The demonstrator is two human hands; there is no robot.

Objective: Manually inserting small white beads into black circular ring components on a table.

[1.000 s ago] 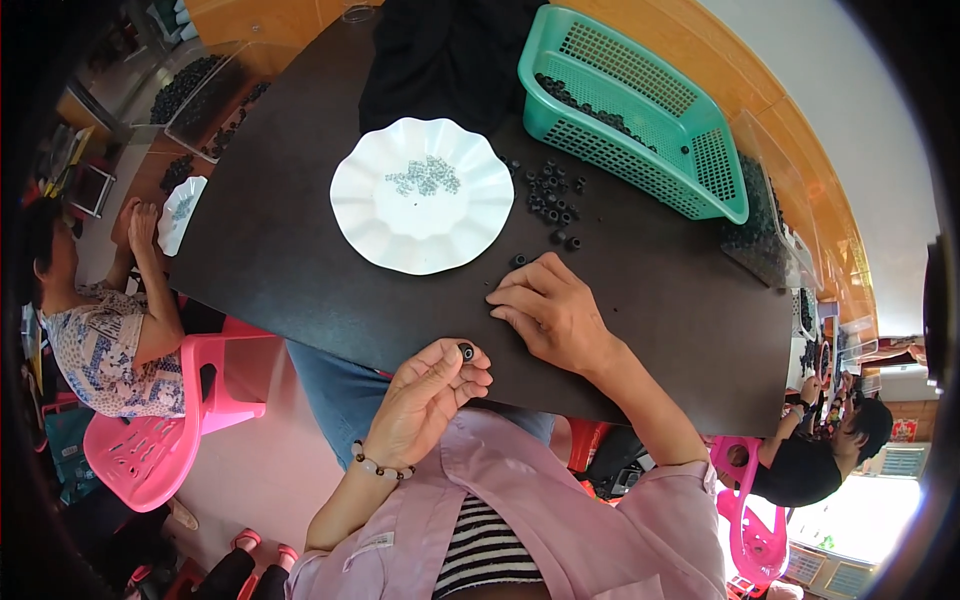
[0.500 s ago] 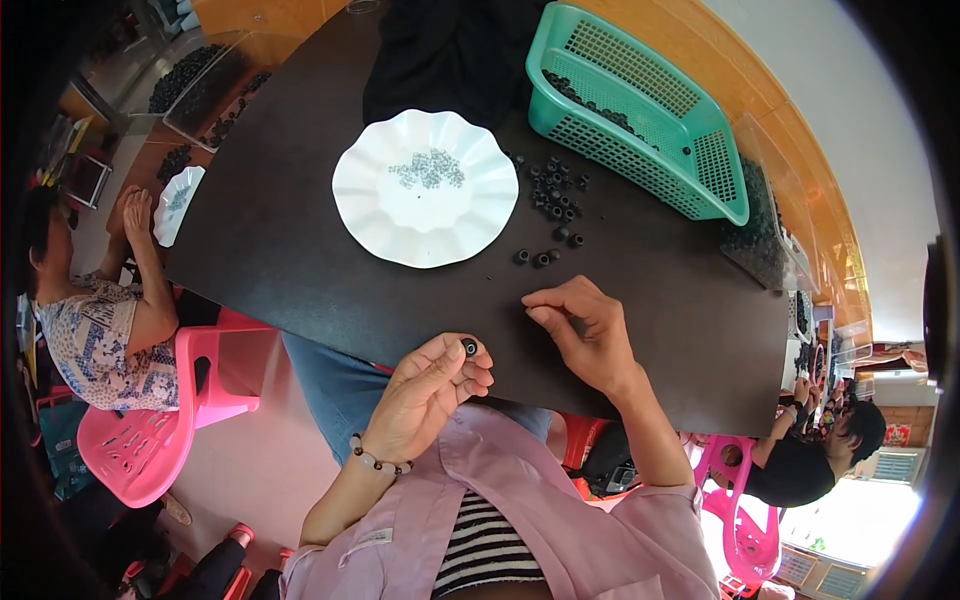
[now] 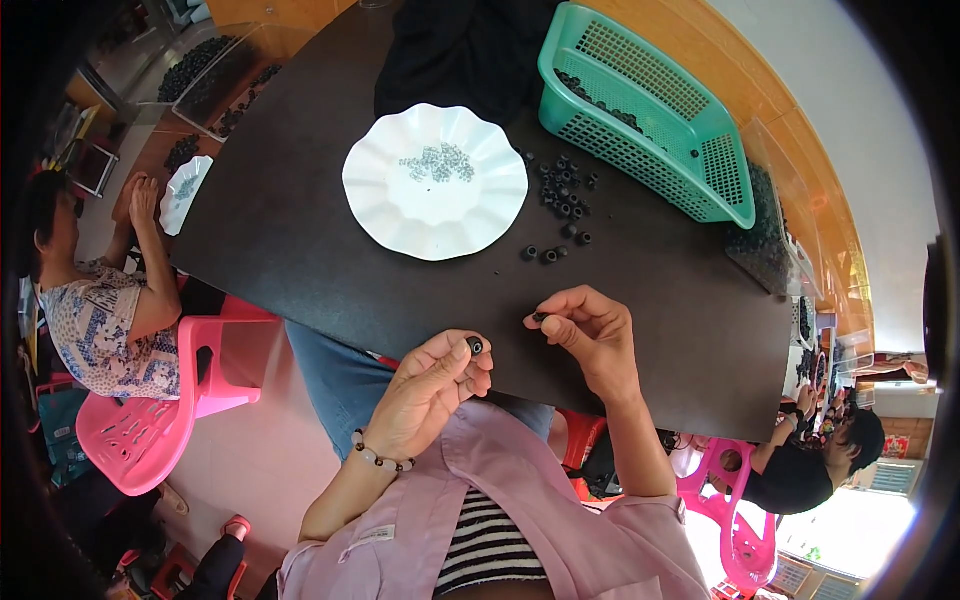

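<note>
A small round black part with a pale-rimmed hole point(image 3: 474, 346) is pinched between the thumb and fingers of my left hand point(image 3: 422, 392), just above the table's near edge. To its right, my right hand point(image 3: 594, 340) pinches a small dark piece point(image 3: 540, 317) between thumb and forefinger; its exact kind is too small to tell. Beyond my hands, a white scalloped plate point(image 3: 385, 215) holds a heap of tiny clear pieces point(image 3: 437, 164) and one dark speck. Loose black parts point(image 3: 566, 190) lie right of the plate, several of them point(image 3: 549, 256) nearer to me.
At the back right of the dark table point(image 3: 300, 250) stands a green perforated basket point(image 3: 640, 160) with black parts inside. A clear bin point(image 3: 762, 240) of dark parts is beside it. Black cloth point(image 3: 450, 60) lies behind the plate. People sit at left point(image 3: 110, 300) and right point(image 3: 800, 460).
My right hand's fingertips have turned, and the small dark piece in them now shows. My left hand keeps the black part in much the same place. The whole view has shifted slightly.
</note>
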